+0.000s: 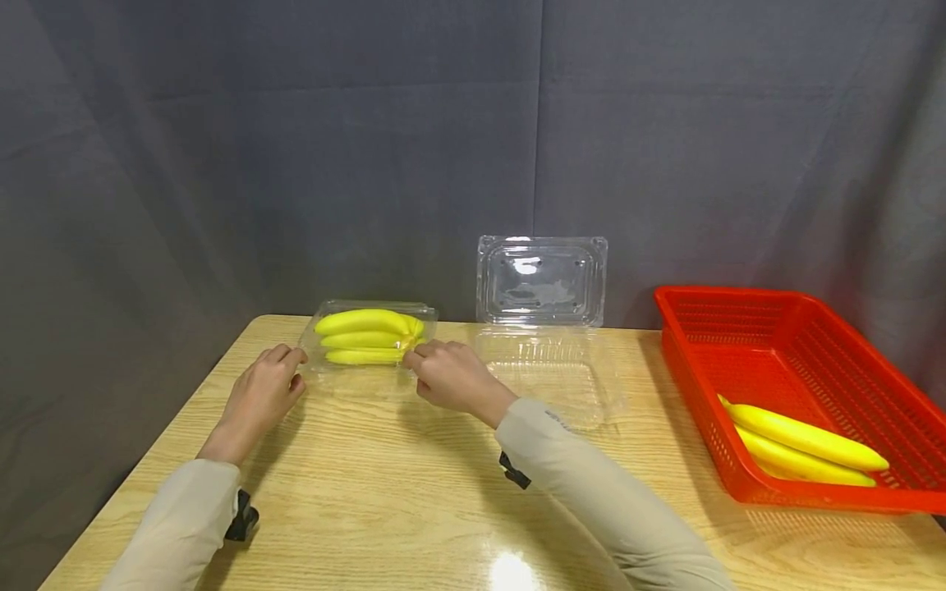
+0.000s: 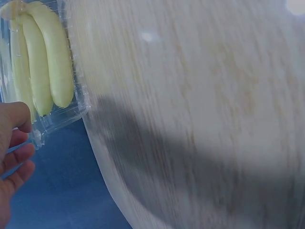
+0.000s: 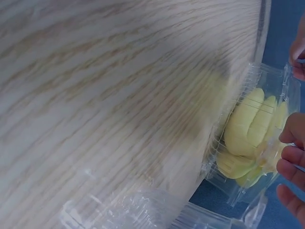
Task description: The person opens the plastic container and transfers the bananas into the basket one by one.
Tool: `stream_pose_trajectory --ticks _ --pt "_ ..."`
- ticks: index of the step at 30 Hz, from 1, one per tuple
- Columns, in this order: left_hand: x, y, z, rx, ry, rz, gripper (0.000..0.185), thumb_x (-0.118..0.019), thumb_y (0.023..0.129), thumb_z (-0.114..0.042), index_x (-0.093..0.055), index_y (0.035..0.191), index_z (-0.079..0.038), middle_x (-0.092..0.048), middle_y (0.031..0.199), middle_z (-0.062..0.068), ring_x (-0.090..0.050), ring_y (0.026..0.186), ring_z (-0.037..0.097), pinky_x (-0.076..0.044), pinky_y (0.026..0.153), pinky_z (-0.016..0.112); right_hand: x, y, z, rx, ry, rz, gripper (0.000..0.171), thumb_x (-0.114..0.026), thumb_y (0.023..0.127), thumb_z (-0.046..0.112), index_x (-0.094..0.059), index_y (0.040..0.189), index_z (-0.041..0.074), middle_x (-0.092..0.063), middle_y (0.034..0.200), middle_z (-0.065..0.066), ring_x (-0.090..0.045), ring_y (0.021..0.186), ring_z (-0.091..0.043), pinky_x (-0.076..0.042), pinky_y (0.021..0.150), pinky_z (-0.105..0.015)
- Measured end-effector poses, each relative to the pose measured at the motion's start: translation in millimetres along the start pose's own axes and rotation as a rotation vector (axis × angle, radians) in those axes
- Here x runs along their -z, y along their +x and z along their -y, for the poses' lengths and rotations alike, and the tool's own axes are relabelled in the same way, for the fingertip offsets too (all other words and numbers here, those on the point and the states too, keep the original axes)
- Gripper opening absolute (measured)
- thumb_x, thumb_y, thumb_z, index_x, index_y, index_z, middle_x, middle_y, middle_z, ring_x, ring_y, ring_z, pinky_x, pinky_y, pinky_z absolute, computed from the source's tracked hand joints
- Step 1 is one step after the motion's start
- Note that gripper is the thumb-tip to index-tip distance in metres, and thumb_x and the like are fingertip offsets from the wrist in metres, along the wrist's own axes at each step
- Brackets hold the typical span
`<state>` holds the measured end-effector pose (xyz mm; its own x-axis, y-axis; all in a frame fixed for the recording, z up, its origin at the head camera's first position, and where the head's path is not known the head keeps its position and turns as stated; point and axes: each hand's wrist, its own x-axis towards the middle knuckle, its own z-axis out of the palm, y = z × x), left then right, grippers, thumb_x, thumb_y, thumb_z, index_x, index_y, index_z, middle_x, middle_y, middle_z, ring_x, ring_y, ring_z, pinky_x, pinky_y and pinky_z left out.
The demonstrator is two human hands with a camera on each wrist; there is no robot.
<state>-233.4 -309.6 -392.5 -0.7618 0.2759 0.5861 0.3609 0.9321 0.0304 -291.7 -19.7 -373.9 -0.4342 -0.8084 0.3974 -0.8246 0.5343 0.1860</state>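
Grey curtain [image 1: 369, 148] hangs behind a light wood table [image 1: 414, 501], with a glare spot near the front edge.

Left of centre at the back sits a closed clear box [image 1: 369, 336] with a bunch of bananas [image 1: 367, 336] inside, three fruits showing in the head view. Both hands are on it. The left hand [image 1: 259, 398] sits at the box's left end with its fingertips against the plastic; in the left wrist view the fingers [image 2: 16, 143] curl loosely beside the box corner, and I can't tell if they're actually gripping or only touching. The right hand [image 1: 451, 377] is at the right end, fingers bent and pinching the box edge near the banana stems; the right wrist view shows those fingers [image 3: 290, 155] wrapped onto the clear rim.

Just right of that hand there's a second clear box [image 1: 547, 361], empty, with its lid standing up against the curtain. Further right, well apart from the hands, a red basket [image 1: 813, 345] sits at the table's right side with two loose bananas [image 1: 801, 451] lying in its near corner.

Both sleeves are beige.
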Motion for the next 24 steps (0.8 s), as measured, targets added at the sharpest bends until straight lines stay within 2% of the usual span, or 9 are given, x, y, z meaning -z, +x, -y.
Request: stream_pose_trajectory --ticks 3,7,10,15,18,24 --pt "-0.2 -0.4 0.2 0.019 -0.009 0.020 0.020 -0.065 0.076 0.011 -0.065 0.095 0.005 -0.060 0.085 0.017 -0.055 0.072 0.031 -0.045 0.052 0.039 0 1 3 0.012 -0.071 0.040 0.023 -0.066 0.083 0.012 -0.068 0.106 0.014 -0.069 0.096 0.003 -0.065 0.083 -0.012 -0.051 0.062 -0.025" --pt "-0.7 -0.7 0.7 0.043 -0.019 0.037 0.019 -0.064 0.077 0.012 -0.064 0.095 0.006 -0.060 0.082 0.016 -0.055 0.072 0.031 -0.046 0.053 0.039 0 2 7 0.009 -0.102 0.084 0.022 -0.066 0.086 0.014 -0.067 0.107 0.015 -0.068 0.099 0.002 -0.065 0.086 -0.013 -0.050 0.063 -0.026" --pt "-0.8 -0.7 1.8 0.033 -0.022 0.028 0.019 -0.065 0.076 0.013 -0.063 0.094 0.006 -0.059 0.078 0.015 -0.054 0.070 0.030 -0.045 0.054 0.039 0 4 9 0.010 -0.109 0.105 0.022 -0.065 0.086 0.014 -0.067 0.108 0.015 -0.068 0.101 0.002 -0.065 0.088 -0.014 -0.052 0.065 -0.026" --pt "-1.4 -1.8 4.6 0.015 -0.029 0.006 0.019 -0.064 0.074 0.015 -0.061 0.091 0.006 -0.056 0.075 0.014 -0.052 0.067 0.029 -0.044 0.053 0.038 1 6 12 0.059 -0.178 0.123 0.024 -0.061 0.090 0.012 -0.067 0.114 0.015 -0.069 0.109 0.001 -0.065 0.095 -0.016 -0.054 0.076 -0.029" --pt "-2.2 -2.5 5.7 0.017 -0.028 0.009 0.019 -0.064 0.075 0.015 -0.061 0.091 0.006 -0.057 0.075 0.014 -0.053 0.068 0.030 -0.045 0.053 0.038 2 7 13 0.102 -0.235 0.119 0.022 -0.059 0.093 0.013 -0.068 0.113 0.017 -0.070 0.105 0.002 -0.065 0.092 -0.015 -0.053 0.075 -0.029" --pt "-1.5 -2.8 4.3 0.021 -0.019 0.019 0.020 -0.064 0.074 0.016 -0.061 0.091 0.006 -0.059 0.076 0.015 -0.054 0.069 0.030 -0.046 0.054 0.040 2 7 11 0.175 -0.317 0.081 0.016 -0.056 0.097 0.015 -0.070 0.103 0.020 -0.070 0.092 0.008 -0.064 0.080 -0.010 -0.051 0.066 -0.024"
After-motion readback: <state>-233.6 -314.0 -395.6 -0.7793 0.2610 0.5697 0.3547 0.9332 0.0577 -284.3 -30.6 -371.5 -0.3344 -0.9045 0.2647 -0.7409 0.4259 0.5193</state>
